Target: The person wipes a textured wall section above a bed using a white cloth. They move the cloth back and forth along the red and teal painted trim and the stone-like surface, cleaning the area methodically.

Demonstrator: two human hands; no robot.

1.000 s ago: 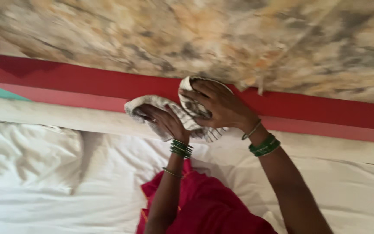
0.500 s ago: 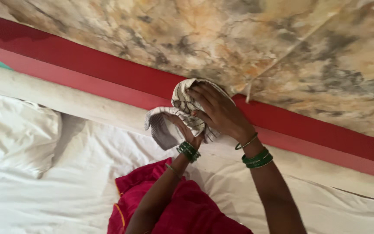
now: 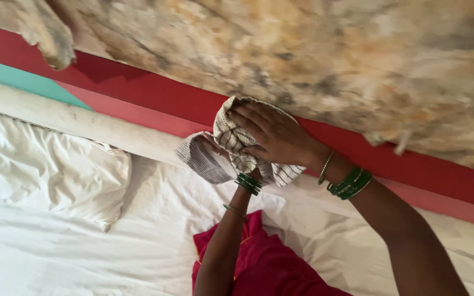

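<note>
Pressing a striped cloth [image 3: 231, 143] against the red band [image 3: 154, 96] under the marbled panel [image 3: 281, 60], the right hand [image 3: 272, 137] lay clamped over it, fingers spread. The left hand [image 3: 210, 149] sat mostly buried in the cloth's folds, apparently gripping from below, though I could not tell for sure. Loose folds hung free and might have slipped out. Blur smeared the panel, and the pillow [image 3: 50, 170] was cut off at left.
</note>
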